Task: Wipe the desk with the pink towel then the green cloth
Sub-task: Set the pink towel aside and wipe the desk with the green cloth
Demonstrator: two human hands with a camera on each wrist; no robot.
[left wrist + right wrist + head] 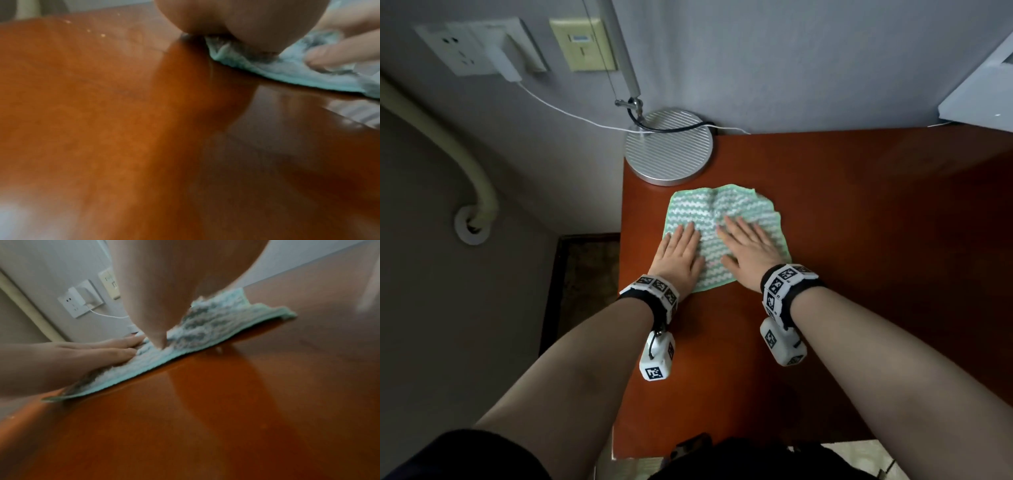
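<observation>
Both sets of fingers lay straight and close together, palms down, pressing on the green cloth [717,219]. The left hand [678,255] covered the cloth's lower-left part, the right hand [748,251] its lower-right, thumbs pointing inward toward each other. The cloth lay spread flat on the reddish desk [859,274], left of the frame's centre; its lower-left corner was hidden under the left palm. Just above it stood a round ribbed lamp base [668,147], touching the wall; the lamp's stem ran out of the frame's top. Both wrist views were blurred, each showing only a palm heel and a cloth edge. The pink towel showed in no view. Wall sockets [462,48] sat at upper left.
</observation>
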